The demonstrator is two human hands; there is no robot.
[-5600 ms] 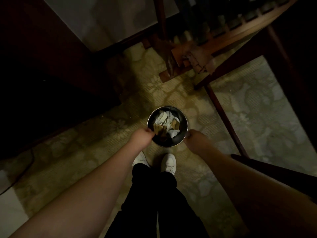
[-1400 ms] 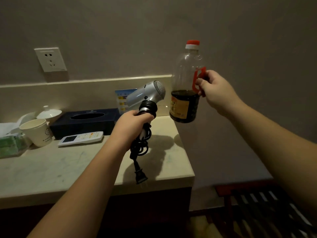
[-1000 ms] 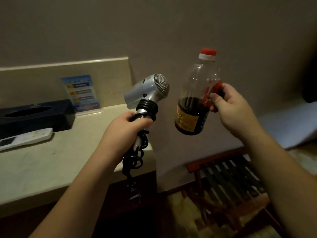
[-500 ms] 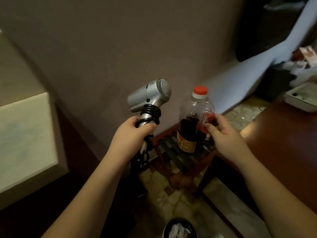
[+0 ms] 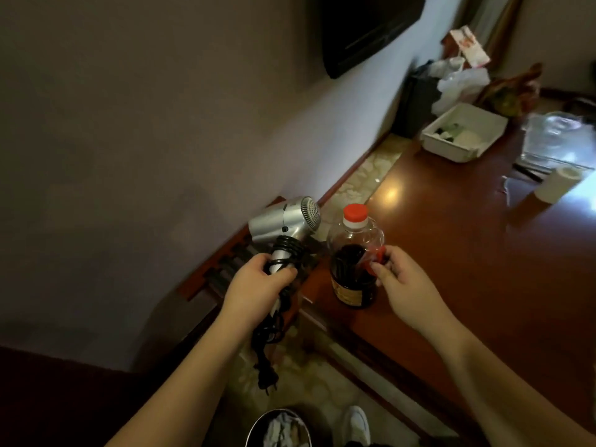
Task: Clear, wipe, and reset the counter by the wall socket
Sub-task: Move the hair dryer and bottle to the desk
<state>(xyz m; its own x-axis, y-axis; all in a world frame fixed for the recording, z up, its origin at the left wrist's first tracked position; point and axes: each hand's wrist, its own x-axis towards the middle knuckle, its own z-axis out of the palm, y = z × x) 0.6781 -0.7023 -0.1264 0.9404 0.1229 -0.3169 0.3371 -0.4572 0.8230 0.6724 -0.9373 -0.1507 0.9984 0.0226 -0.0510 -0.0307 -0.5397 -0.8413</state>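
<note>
Bottle (image 5: 354,256) with red cap and dark liquid: base looks down on the near corner of the brown tabletop (image 5: 483,253), or just short of contact; can't confirm. Right hand (image 5: 403,285) grip is closed on its red handle. Hair dryer (image 5: 285,222) sits just left of the bottle, off the tabletop edge, in the air. Left hand (image 5: 258,285) grip is closed round its handle and the cord coiled there; plug (image 5: 267,379) hangs loose below.

Change: a second ago both items were held up over the marble counter by the socket. Now the view has swung right and that counter is out of frame. Both items are off it and the bottle has dropped to tabletop level.

Meaning: clearing step is in progress, bottle drop-off is probably the current move, dryer next. Wipe and reset not started, as far as I can judge.

Beyond the bottle on the same tabletop: white tray (image 5: 464,133), paper roll (image 5: 556,183), clear plastic bag (image 5: 554,140). Below the bottle, on the floor: bin (image 5: 279,429) with crumpled paper.
</note>
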